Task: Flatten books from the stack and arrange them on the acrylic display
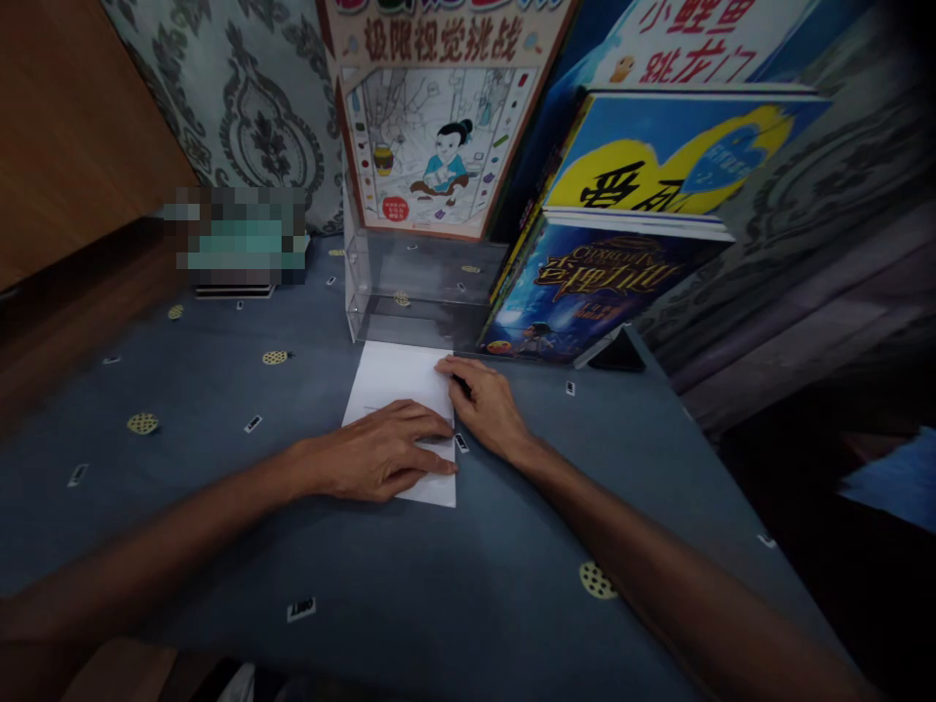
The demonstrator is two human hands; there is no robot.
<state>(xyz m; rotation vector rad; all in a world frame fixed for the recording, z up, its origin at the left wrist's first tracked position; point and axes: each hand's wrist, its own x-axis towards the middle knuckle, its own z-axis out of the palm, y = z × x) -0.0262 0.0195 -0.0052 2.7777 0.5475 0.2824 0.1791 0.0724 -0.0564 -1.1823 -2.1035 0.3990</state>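
Observation:
A white sheet of paper [402,375] lies on the dark blue-grey tablecloth, its far edge against a clear acrylic stand. A short line of tiny print shows near its left side, too small to read. Across the lower part of the paper my left hand [384,453] rests flat with fingers stretched toward the right edge. At the upper right edge of the same sheet my right hand [488,402] has its fingers bent together on the paper's border. The underside of that grip is hidden.
Behind the paper stands the clear acrylic stand [424,317] with a picture book [431,136] above it. Several upright books, such as a blue one [577,283], fill the back right. A blurred-out stack [238,239] sits at back left. The table's right edge [731,487] slopes away.

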